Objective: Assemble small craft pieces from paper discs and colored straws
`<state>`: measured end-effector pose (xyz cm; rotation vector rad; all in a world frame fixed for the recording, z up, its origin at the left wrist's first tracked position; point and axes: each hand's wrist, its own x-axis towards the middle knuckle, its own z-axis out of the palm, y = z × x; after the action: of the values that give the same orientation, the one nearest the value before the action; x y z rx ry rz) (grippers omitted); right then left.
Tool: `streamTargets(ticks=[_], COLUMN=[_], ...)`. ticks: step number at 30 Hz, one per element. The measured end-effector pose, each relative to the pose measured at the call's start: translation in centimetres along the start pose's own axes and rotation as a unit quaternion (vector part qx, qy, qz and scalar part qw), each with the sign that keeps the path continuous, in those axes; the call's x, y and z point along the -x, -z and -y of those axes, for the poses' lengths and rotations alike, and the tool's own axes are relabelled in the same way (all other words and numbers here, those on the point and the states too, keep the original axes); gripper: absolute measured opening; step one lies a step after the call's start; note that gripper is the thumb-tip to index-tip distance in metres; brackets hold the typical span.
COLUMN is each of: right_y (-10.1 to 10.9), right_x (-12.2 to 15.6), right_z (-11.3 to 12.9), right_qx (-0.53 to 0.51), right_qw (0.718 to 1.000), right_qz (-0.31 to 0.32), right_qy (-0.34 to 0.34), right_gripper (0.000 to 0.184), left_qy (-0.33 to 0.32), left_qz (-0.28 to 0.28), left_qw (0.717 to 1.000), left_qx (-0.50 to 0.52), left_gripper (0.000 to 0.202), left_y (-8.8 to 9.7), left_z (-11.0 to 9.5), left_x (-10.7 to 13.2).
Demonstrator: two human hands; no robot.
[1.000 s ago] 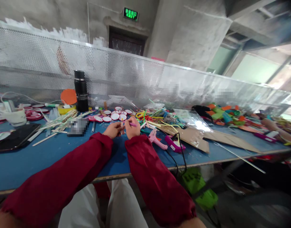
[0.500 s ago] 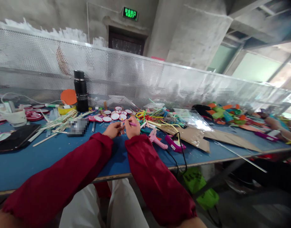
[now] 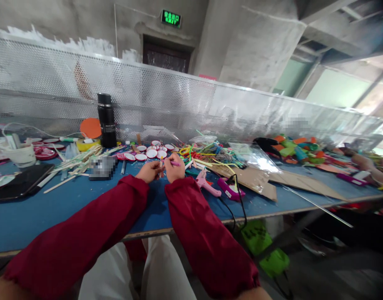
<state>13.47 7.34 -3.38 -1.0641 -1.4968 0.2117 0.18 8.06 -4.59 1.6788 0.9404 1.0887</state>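
Note:
Over the blue table (image 3: 85,208), my two hands nearly meet. My right hand (image 3: 175,170) is closed round a slim purple pen (image 3: 175,163), its tip pointing left toward the other hand. Fingers pinched, my left hand (image 3: 149,171) grips a small pale stick (image 3: 161,163), which stands upright between the hands; its lower end is hard to make out. Just beyond them lie several round white discs with red rims (image 3: 151,153). To the right of my right hand rests a pink glue gun (image 3: 207,184).
Wooden sticks (image 3: 74,166), a phone (image 3: 21,181) and a black bottle (image 3: 107,121) are on the left. Coloured pipe cleaners (image 3: 210,153), a purple device (image 3: 230,189) with a black cord and cardboard (image 3: 250,181) lie rightward. Another person's arm (image 3: 371,168) reaches in far right.
My hands stay in almost the same place, with the pen and stick still held. At the far right, the other person's arm has shifted slightly.

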Motion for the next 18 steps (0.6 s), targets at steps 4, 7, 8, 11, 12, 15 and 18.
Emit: streamTargets(ticks=[4, 7, 8, 11, 12, 15, 18], right_y=[-0.03, -0.03, -0.03, -0.03, -0.03, 0.0, 0.04], right_x=[-0.05, -0.1, -0.11, -0.11, -0.1, -0.09, -0.09], right_z=[-0.17, -0.26, -0.26, -0.17, -0.11, 0.09, 0.21], right_qx=[0.005, 0.008, 0.007, 0.001, 0.0, 0.0, -0.004], right_qw=[1.0, 1.0, 1.0, 1.0, 1.0, 1.0, 1.0], right_qz=[-0.01, -0.015, -0.014, -0.012, -0.014, -0.022, -0.016], right_qy=[0.004, 0.007, 0.007, 0.003, 0.0, -0.002, 0.001], right_gripper=[0.017, 0.018, 0.018, 0.018, 0.018, 0.018, 0.019], left_qy=[0.006, -0.001, -0.002, 0.0, 0.001, 0.006, 0.002], left_qz=[0.004, 0.008, 0.008, 0.005, 0.003, 0.001, 0.003], left_qw=[1.0, 1.0, 1.0, 1.0, 1.0, 1.0, 1.0], left_qx=[0.01, 0.008, 0.006, -0.001, -0.003, -0.007, -0.006], left_gripper=[0.045, 0.046, 0.046, 0.046, 0.046, 0.047, 0.048], left_y=[0.04, 0.08, 0.1, 0.09, 0.08, 0.03, 0.0], left_z=[0.14, 0.15, 0.11, -0.09, -0.15, -0.31, -0.37], left_x=[-0.1, -0.13, -0.12, -0.05, -0.02, 0.08, 0.17])
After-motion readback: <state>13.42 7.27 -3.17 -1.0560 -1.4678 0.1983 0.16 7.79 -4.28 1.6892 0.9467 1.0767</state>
